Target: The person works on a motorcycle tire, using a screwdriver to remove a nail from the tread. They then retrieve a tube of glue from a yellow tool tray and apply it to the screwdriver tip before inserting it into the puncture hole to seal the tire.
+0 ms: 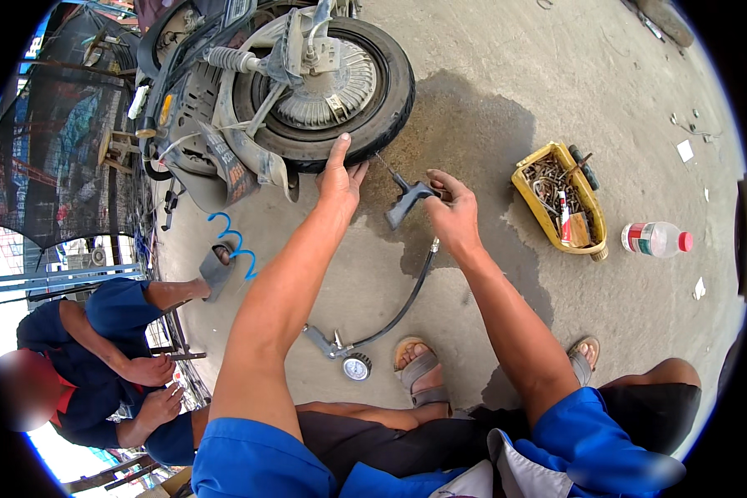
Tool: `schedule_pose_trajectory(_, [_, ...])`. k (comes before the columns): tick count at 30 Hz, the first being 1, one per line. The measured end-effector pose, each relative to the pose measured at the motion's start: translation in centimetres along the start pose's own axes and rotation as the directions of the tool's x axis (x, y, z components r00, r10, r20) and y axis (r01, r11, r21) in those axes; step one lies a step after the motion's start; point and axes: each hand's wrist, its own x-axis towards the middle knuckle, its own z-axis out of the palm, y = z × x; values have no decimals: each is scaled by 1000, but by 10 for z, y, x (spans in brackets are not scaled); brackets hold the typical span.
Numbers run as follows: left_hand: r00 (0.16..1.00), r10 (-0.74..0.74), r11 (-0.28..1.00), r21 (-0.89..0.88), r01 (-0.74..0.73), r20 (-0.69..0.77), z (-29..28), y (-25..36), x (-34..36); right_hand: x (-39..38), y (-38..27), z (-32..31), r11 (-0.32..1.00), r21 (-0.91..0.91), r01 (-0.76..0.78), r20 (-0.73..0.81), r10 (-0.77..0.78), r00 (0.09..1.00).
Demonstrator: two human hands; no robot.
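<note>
A scooter or motorbike lies on its side, its wheel with a black tire (400,79) toward me. My left hand (338,181) grips the tire's near edge, thumb on the sidewall and fingertips by the tread. In my right hand (452,212) is one end of the dark handle of a T-handled tire plug tool (407,202). Its thin metal shaft points at the tread close to my left fingers; whether the tip is inside the rubber I cannot tell. Just below my right hand ends the black hose of a tire inflator (330,342) with a round gauge (357,366).
A yellow cut-open container (533,189) of screws and small parts stands on the right, beside a clear bottle (660,240) with a red cap. A wet patch (481,124) darkens the concrete. A blue coiled hose (236,241) lies left. Another person (100,357) sits at lower left.
</note>
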Motion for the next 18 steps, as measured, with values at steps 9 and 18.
schedule_pose_trajectory(9, [1000, 5, 1000, 13, -6, 23, -2, -1, 4, 5, -12, 38, -184, 831, -524, 554, 192, 810])
schedule_pose_trajectory(18, [1000, -5, 1000, -1, 5, 6, -2, 0, 6, 7, 3, 30, 978, 80, 193, 184, -205, 961])
